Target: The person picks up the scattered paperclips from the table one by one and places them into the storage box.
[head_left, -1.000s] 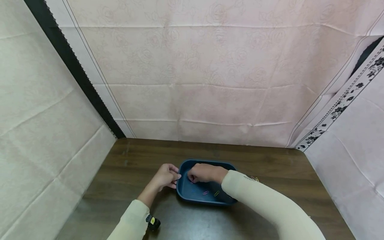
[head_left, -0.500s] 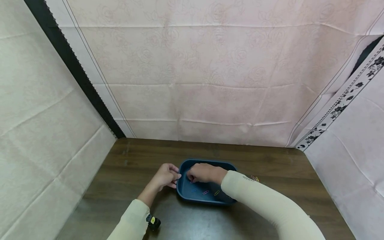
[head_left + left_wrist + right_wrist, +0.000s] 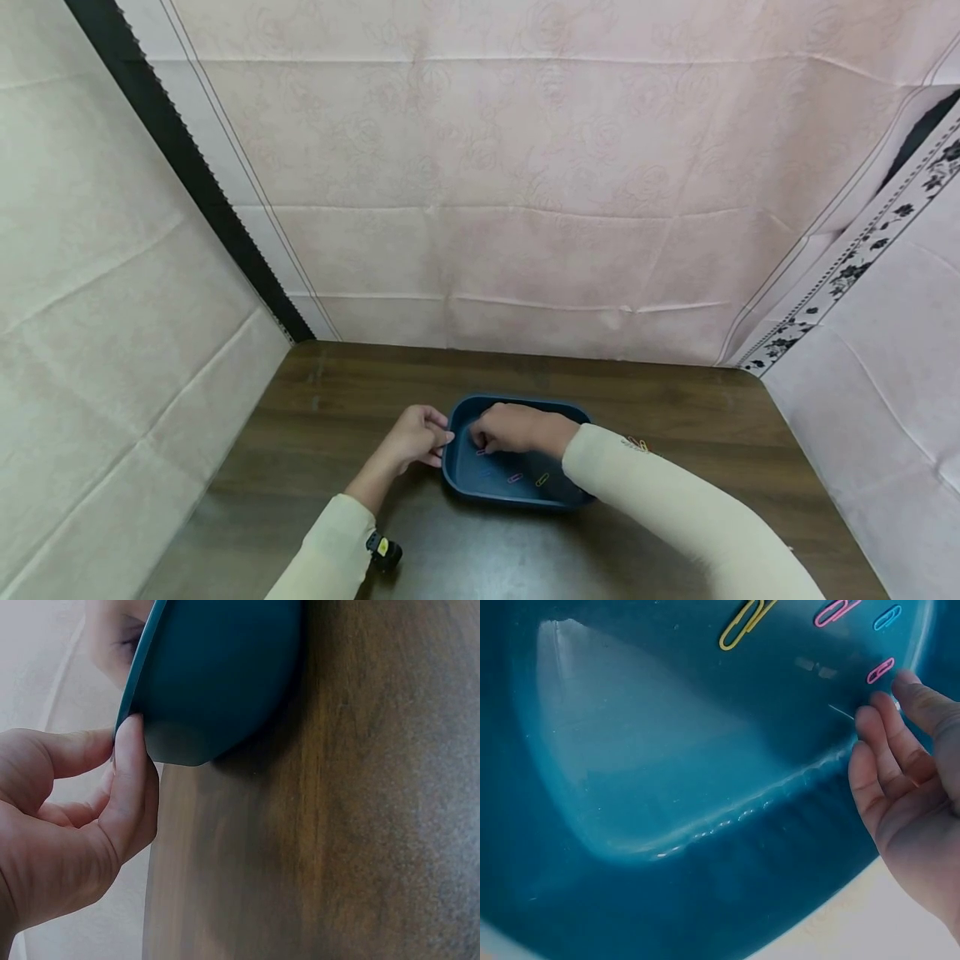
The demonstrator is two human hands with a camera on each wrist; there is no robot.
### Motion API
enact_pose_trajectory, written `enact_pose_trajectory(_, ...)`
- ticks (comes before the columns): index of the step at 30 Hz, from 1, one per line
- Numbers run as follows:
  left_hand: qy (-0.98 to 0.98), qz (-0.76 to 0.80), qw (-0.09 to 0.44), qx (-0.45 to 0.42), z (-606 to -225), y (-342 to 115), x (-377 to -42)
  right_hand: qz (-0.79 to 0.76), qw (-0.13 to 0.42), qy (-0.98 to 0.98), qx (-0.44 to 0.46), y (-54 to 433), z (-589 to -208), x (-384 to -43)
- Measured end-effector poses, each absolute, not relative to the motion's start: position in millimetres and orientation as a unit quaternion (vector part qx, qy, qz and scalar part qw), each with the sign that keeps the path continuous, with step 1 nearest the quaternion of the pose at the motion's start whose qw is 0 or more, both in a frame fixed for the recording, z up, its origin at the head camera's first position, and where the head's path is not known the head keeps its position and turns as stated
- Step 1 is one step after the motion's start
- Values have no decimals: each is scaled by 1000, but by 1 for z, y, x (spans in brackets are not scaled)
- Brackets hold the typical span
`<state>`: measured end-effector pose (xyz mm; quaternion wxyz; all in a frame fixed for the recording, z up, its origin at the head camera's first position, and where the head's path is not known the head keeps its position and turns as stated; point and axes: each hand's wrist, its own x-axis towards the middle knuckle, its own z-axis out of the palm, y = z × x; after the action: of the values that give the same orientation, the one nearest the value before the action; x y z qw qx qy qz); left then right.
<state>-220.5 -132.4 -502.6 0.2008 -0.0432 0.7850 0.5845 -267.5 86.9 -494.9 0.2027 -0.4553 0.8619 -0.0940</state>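
A blue plastic tray (image 3: 517, 504) stands on the table. My left hand (image 3: 411, 437) pinches its left rim between thumb and fingers, and the left wrist view shows this hand (image 3: 75, 832) on the tray's rim (image 3: 139, 675). Inside the tray, at its left end, my right hand (image 3: 510, 427) reaches down with loosely bent fingers (image 3: 889, 761). Close to the thumb tip lies a pink paper clip (image 3: 880, 670). A small whitish bit shows between thumb and forefinger, too small to identify. Another pink paper clip (image 3: 831, 613), a blue one (image 3: 887, 617) and a yellow one (image 3: 739, 626) lie on the tray's floor.
Several more paper clips (image 3: 642, 445) lie on the brown wooden table (image 3: 375, 375), right of the tray and partly behind the right sleeve (image 3: 675, 492). Pale cloth (image 3: 510, 267) hangs behind the table and at both sides. A small black device (image 3: 385, 552) is worn on the left wrist.
My right hand and sleeve have shifted very slightly to the right within the tray. The left hand keeps its grip on the rim, and the tray's paper clips look unmoved.
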Motion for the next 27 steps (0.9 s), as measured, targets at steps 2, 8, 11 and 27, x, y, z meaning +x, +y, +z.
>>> enact_pose_trajectory(2,785,584,201,-43,-502,-132,-221,-94,201,863,-453,89,-493,-267)
enact_pose_trajectory(8,787,582,202,-44,-501,-132,-220,-117,204,868,-438,99,-489,-263)
enact_pose_trajectory(11,787,581,203,-45,-500,-132,-220,-138,207,866,-434,104,-486,-261)
enact_pose_trajectory(27,790,577,203,-48,-499,-131,-220,-217,181,872,-399,131,-481,-250)
